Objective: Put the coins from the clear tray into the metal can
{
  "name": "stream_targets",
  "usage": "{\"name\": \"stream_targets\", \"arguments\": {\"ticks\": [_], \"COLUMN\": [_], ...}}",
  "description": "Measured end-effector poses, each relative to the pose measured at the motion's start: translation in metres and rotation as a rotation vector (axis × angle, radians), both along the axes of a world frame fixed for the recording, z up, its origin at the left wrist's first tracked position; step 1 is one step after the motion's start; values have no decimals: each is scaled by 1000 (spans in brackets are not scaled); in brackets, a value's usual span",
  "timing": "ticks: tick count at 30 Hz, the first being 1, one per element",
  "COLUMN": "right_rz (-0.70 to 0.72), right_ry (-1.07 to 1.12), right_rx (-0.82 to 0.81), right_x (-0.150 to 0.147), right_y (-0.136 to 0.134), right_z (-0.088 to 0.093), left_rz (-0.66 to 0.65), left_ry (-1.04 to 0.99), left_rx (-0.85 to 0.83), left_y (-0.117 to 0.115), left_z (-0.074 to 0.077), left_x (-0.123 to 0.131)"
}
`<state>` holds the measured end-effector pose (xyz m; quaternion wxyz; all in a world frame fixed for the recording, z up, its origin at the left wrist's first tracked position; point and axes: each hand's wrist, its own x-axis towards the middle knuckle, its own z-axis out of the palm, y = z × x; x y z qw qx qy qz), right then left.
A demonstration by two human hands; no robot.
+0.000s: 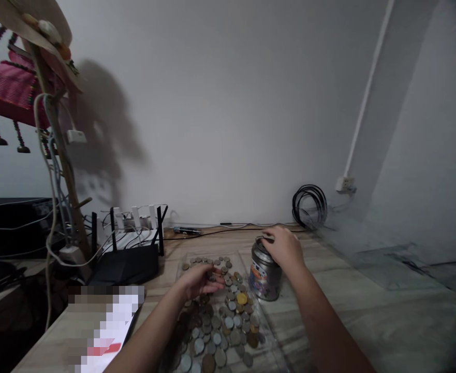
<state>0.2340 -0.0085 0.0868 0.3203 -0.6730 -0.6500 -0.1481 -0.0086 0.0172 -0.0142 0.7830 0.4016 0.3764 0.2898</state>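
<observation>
Many loose coins point(217, 339), silver, brown and a few golden, lie spread in a shallow clear plastic tray point(268, 336). Over the coins at the tray's left side is my left hand point(202, 282), its fingers apart and half curled, with nothing visible held in them. A round metal tin point(265, 280) with a colourful printed label stands upright just right of the tray. My right hand point(284, 248) is at the tin's top, fingers bent together over the lid area. Whatever is between those fingertips is too small or hidden to make out.
Left of the tray stand a black router point(129, 264) and a white router point(134, 238) with cables. A phone-like device point(113, 326) with a blurred screen lies in front. Coiled black cable point(309, 205) leans on the wall. A wooden stand point(62, 150) holds a hat and pink bag.
</observation>
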Motion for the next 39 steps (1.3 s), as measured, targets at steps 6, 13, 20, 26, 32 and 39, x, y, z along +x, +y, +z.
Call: {"name": "stream_targets", "arguments": {"ticks": [6, 13, 20, 26, 32, 39], "right_rz": [547, 645, 632, 188, -153, -5], "right_ry": [-145, -351, -419, -77, -12, -10], "right_rx": [-71, -372, -269, 104, -248, -20], "right_x": [-64, -103, -103, -41, 13, -11], "right_y": [-15, -9, -10, -12, 3, -3], "right_z": [-25, -71, -68, -11, 3, -2], "left_rz": [-21, -40, -68, 55, 123, 27], "left_ry": [-80, -131, -91, -83, -101, -149], "left_rx": [-47, -80, -106, -103, -110, -110], "left_y": [0, 0, 2, 3, 5, 5], "left_z": [0, -3, -3, -1, 0, -1], "left_x": [0, -2, -2, -1, 0, -3]}}
